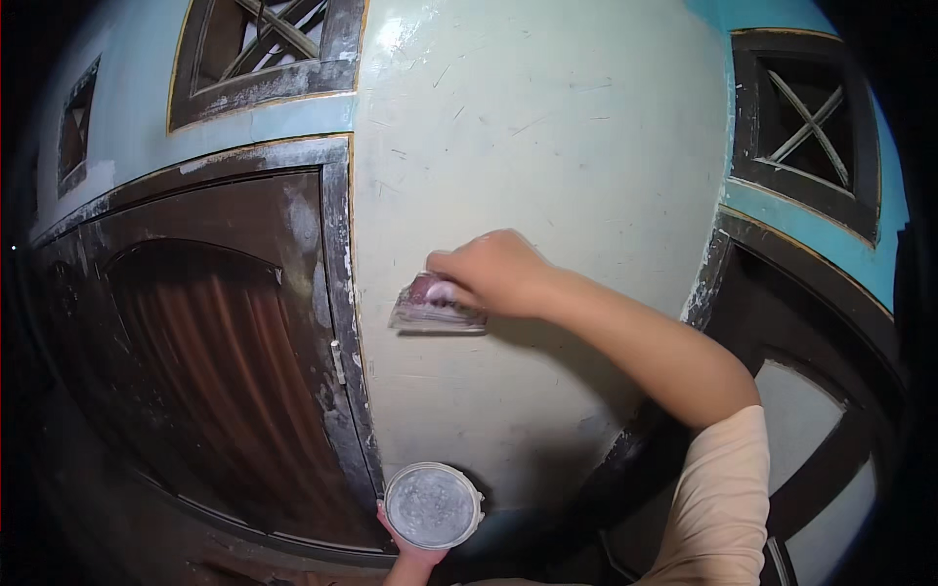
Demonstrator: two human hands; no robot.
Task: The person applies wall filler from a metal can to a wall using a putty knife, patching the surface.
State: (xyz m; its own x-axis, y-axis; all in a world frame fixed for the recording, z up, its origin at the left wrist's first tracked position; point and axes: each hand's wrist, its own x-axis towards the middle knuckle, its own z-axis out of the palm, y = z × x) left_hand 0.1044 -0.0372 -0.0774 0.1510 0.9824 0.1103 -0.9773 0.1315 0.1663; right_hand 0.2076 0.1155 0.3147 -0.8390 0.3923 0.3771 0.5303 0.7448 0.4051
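Note:
My right hand [503,273] is closed round a putty knife [420,313] with a dark reddish handle part and a wide, smeared blade. The blade lies at or very near the pale wall [547,156], a little left of its middle; slight blur hides whether it touches. Low in front of the wall, my left hand [415,560] grips a round, pale-rimmed tub [390,488] from its left side and below. The tub's face is blotchy grey; I cannot tell whether that is a lid or what it holds. Fine scratches and dark marks dot the wall above the knife.
Left of the wall stands a dark wooden door [225,361] in a scuffed frame, with a crossed-bar vent [274,39] above. On the right are another dark door frame [782,293] and a second crossed-bar vent [811,122]. Blue paint borders both vents.

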